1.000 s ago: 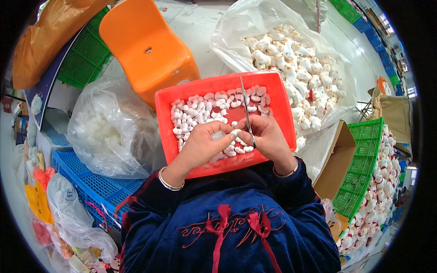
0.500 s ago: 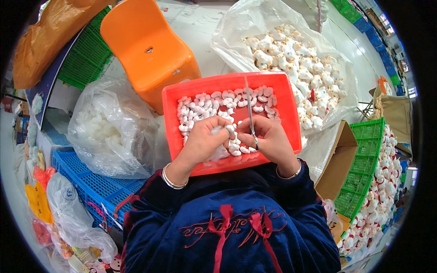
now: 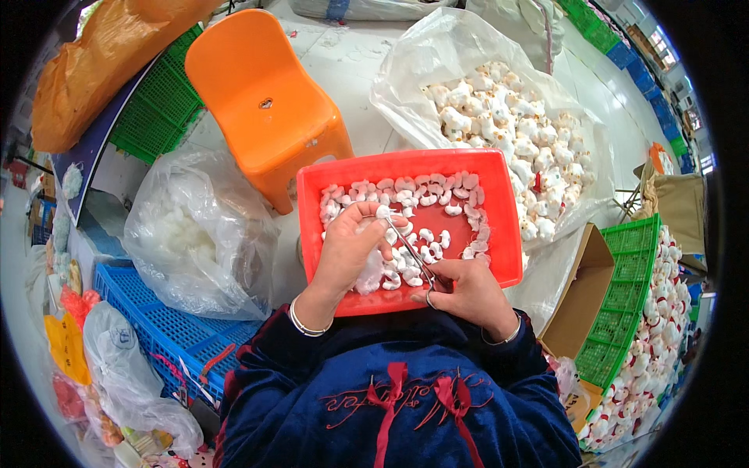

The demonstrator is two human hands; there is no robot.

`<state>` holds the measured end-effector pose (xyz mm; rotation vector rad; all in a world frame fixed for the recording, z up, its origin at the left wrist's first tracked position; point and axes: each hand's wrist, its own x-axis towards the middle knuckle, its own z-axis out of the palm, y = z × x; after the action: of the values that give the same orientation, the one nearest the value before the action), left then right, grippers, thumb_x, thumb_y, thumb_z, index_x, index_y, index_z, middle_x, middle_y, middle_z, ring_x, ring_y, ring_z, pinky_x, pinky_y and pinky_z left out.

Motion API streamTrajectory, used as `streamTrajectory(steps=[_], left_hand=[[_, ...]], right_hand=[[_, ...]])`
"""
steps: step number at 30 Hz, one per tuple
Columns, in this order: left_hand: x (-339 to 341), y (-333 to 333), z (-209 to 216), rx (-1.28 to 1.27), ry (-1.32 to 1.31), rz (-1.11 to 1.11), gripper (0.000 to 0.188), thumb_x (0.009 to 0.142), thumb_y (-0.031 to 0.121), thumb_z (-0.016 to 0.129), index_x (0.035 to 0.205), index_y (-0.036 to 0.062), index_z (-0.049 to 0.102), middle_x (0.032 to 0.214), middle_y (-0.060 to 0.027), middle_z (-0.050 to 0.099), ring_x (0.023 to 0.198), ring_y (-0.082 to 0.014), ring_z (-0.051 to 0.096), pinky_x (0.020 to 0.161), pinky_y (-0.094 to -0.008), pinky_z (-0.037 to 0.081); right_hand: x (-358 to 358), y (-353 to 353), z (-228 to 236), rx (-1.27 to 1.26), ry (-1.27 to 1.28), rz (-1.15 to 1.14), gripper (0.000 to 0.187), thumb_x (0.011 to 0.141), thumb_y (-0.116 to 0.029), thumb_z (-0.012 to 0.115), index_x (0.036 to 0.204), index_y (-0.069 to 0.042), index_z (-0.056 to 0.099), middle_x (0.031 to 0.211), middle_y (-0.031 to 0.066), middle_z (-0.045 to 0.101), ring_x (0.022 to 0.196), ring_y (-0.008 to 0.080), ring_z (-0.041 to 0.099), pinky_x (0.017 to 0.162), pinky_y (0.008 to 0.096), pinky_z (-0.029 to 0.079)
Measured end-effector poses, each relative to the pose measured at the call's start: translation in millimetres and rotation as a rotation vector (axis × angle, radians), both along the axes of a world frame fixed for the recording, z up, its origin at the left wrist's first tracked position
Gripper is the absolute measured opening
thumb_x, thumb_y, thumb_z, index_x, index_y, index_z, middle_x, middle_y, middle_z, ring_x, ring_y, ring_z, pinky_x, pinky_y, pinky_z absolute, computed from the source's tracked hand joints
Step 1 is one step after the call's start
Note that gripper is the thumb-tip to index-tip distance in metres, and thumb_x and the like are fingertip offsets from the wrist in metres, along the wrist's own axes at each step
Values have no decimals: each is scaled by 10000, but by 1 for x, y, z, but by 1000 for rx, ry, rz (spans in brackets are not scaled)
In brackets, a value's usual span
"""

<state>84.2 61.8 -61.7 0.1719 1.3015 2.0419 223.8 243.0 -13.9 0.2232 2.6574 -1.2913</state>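
Workshop, plastic crates [image 3: 148, 306], bagged stuffing [image 3: 183, 236], plush pieces [image 3: 538, 148]

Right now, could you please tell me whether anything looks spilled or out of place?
A few small scraps litter the pale floor right of the orange chair, looking untidy; nothing seems spilled from the red tray.

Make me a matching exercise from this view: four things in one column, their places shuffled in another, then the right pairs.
Column one
1. Orange plastic chair
2. Slender silver metal tool
3. Red rectangular plastic tray
4. Small white puffy piece

Column two
A. Held in the right hand
B. At the fingertips of the left hand
C. Beyond the tray, toward the left
D. Below both hands, with many white pieces inside

Right pairs: 1-C, 2-A, 3-D, 4-B
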Motion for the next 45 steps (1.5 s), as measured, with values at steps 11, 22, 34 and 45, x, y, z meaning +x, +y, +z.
streamTrajectory(steps=[11, 22, 34, 45], left_hand=[[1, -3, 2, -15, 68, -43, 381, 1002, 96, 618, 1346, -64, 593, 1179, -179, 733, 719, -95, 653, 685, -221, 543], [6, 0, -5, 5, 82, 40, 185, 1010, 79, 596, 1166, -17, 619, 1142, -149, 742, 739, -104, 665, 692, -240, 555], [-2, -2, -11, -44, 151, 47, 216, 993, 142, 684, 1160, 8, 711, 919, 32, 670, 790, -33, 576, 729, -192, 473], [-3, -8, -14, -118, 181, 18, 146, 1003, 119, 690, 1057, -11, 730, 946, 23, 688, 860, -33, 594, 781, -204, 487]], right_hand=[[-2, 0, 3, 11, 2, -1, 360, 825, -338, 823, 925, -5, 732, 646, 155, 619, 568, 285, 622, 551, 400, 472], [-8, -17, -19, -170, 47, -61, 303, 857, -251, 830, 958, 11, 717, 629, 129, 561, 557, 197, 531, 553, 361, 435], [-3, 3, -14, 22, 130, -54, 335, 777, -240, 867, 973, -3, 734, 708, 137, 632, 639, 276, 613, 597, 389, 471], [-2, 21, -8, 224, 142, 79, 388, 770, -297, 848, 1071, -71, 753, 866, 105, 700, 857, 304, 661, 728, 436, 493]])
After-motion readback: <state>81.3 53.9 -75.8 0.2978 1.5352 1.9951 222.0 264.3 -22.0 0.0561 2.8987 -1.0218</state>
